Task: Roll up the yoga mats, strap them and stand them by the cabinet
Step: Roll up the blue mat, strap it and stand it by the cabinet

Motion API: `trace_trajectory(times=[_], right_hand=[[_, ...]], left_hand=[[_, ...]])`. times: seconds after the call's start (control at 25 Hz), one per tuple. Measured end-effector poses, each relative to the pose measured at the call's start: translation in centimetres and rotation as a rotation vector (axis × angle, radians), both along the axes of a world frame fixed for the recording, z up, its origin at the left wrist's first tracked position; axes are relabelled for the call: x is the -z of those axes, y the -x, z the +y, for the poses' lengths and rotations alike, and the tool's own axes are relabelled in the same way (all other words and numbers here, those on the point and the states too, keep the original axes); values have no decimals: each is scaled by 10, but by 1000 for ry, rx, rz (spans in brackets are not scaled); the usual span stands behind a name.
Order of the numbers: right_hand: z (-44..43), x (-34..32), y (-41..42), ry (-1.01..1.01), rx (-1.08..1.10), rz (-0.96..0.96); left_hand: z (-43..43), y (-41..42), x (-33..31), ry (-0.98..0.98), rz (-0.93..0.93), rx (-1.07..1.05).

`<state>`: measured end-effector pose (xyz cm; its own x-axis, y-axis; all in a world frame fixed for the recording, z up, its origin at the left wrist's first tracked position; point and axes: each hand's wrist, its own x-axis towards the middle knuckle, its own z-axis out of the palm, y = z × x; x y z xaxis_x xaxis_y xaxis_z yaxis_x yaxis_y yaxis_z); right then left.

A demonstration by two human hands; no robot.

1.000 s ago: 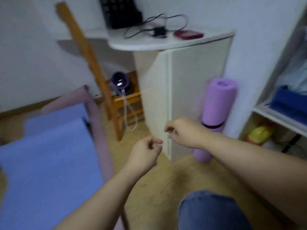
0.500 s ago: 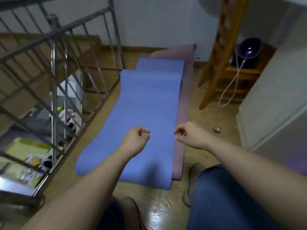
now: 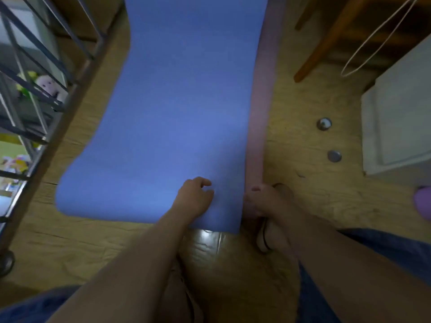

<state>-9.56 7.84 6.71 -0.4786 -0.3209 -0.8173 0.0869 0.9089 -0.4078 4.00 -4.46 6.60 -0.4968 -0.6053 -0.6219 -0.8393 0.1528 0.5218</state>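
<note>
A blue yoga mat [image 3: 177,108] lies unrolled flat on the wooden floor, running away from me. Under it lies a pink mat [image 3: 261,117], showing as a strip along the blue mat's right edge. My left hand [image 3: 194,199] hovers over the blue mat's near right corner, fingers loosely curled and holding nothing. My right hand [image 3: 263,201] reaches down at the pink mat's near end, fingers curled; I cannot tell whether it grips the mat. A rolled purple mat [image 3: 423,202] peeks in at the right edge beside the white cabinet [image 3: 401,117].
A metal stair railing [image 3: 46,73] runs along the left of the mats. Wooden ladder legs [image 3: 326,43] and a white cord [image 3: 373,40] stand at the upper right. Two round metal floor fittings [image 3: 324,124] sit near the cabinet. My shoe [image 3: 268,236] and jeans are below.
My view has tilted down and moved closer to the mats' near end. Both hands have dropped from mid-air to the near edge of the mats.
</note>
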Motion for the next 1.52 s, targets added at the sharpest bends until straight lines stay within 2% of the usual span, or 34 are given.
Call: trace_trajectory(times=[0.2,0.32,0.44,0.64,0.8,0.96,1.04,1.16,1.36,1.44,1.52], right_hand=[[0,78,-13,-7,370,-227],[-3,116,-15,-37,466,-246],[-2,135,-15,-55,486,-205],[-5,131,-12,-40,428,-272],[-26,95,-19,142,339,-233],[-60,1,-14,380,116,-21],[-79,-65,6,499,-20,192],[-93,-183,37,609,-229,529],[-56,-400,43,481,-675,1111],[-31,-478,21,324,-840,1368],[0,-533,-5,189,-1011,1627]], left_hand=[[2,24,78,-107,-100,95],[4,29,107,-144,-155,108],[6,24,120,-171,-177,116],[4,20,112,-183,-183,142],[-8,20,74,-48,-149,52],[-25,28,-6,152,-113,69],[-37,33,-59,265,38,53],[-40,36,-157,337,301,48],[-5,44,-313,480,583,72],[22,51,-366,422,694,66],[44,56,-409,342,880,64]])
